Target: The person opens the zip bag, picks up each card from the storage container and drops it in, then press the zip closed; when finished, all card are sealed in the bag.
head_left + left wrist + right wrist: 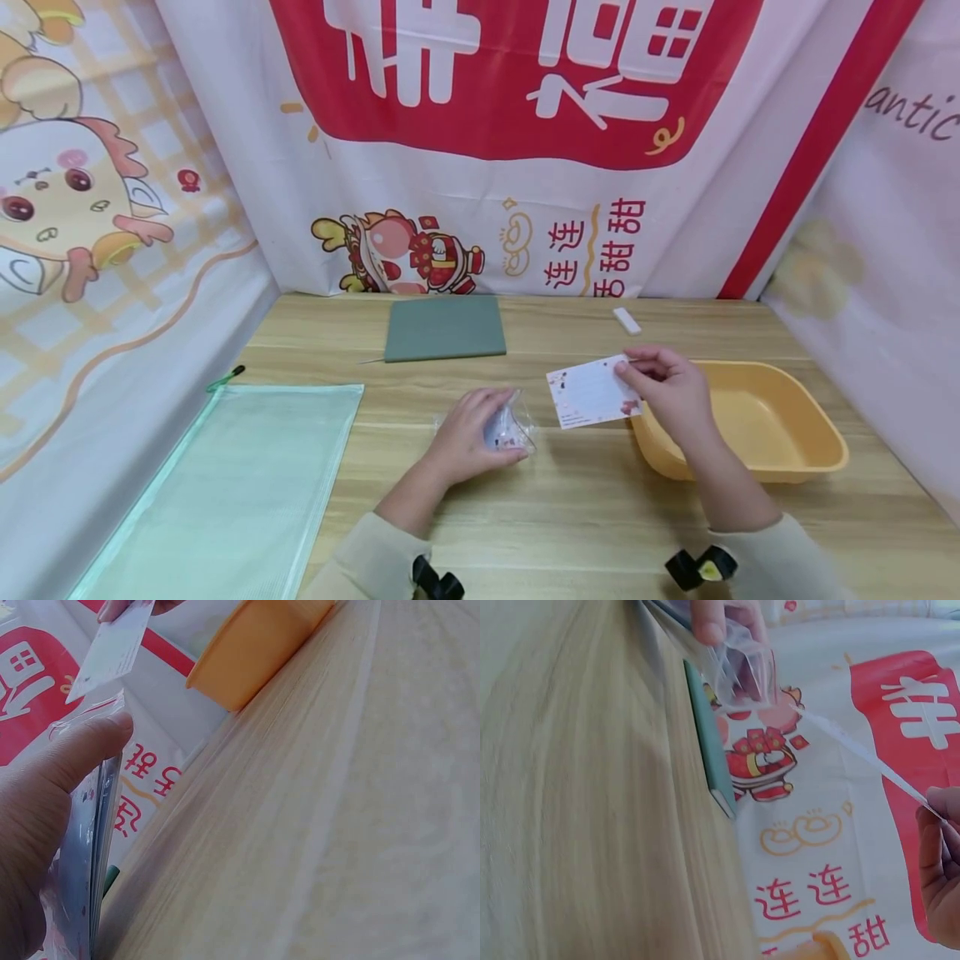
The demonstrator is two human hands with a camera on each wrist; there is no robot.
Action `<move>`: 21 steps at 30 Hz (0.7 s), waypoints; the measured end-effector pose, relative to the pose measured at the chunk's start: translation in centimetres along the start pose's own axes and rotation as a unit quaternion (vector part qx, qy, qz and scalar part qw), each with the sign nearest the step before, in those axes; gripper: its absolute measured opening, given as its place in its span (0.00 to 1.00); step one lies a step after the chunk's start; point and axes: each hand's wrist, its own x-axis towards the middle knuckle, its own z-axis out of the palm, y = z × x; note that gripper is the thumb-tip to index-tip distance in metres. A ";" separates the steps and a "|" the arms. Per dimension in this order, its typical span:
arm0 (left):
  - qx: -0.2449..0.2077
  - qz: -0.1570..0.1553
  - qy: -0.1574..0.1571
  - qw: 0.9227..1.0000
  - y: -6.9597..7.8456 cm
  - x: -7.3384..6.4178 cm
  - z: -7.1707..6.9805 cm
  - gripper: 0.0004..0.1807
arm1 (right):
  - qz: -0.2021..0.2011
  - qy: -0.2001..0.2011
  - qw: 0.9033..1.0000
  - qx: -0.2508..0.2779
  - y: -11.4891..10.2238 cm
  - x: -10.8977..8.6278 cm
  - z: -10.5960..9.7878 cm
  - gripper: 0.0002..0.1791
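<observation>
My left hand [471, 437] grips a clear plastic sleeve [519, 425] with a small stack of printed cards inside. In the left wrist view the thumb lies across the sleeve's open-looking end, and the card stack [82, 847] shows edge-on below it. My right hand [670, 392] pinches one white card [592, 392] with small printed pictures and faint lines, by its right end between thumb and fingers. That card is held up to the right of the sleeve, its near corner overlapping the yellow tub's edge. From the right wrist, the card appears nearly edge-on.
A yellow plastic tub [772, 417] stands at the right, under my right forearm. A dark green notebook [446, 329] lies at the back, and a small white block [626, 321] at the back right. A mint mesh zip pouch [225, 492] covers the left side of the wooden table [555, 533].
</observation>
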 end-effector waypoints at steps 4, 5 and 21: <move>0.010 0.004 -0.001 1.000 -0.1 0.1 0.1 0.48 | 0.013 0.021 0.998 0.055 0.3 -0.1 1.8 0.21; 0.011 0.003 -0.001 1.000 -0.1 0.1 0.1 0.48 | 0.018 0.026 0.997 0.068 0.4 -0.2 2.2 0.21; 0.026 -0.014 0.003 1.000 0.0 0.2 0.1 0.49 | 0.036 -0.007 0.999 0.040 0.8 -1.0 4.6 0.15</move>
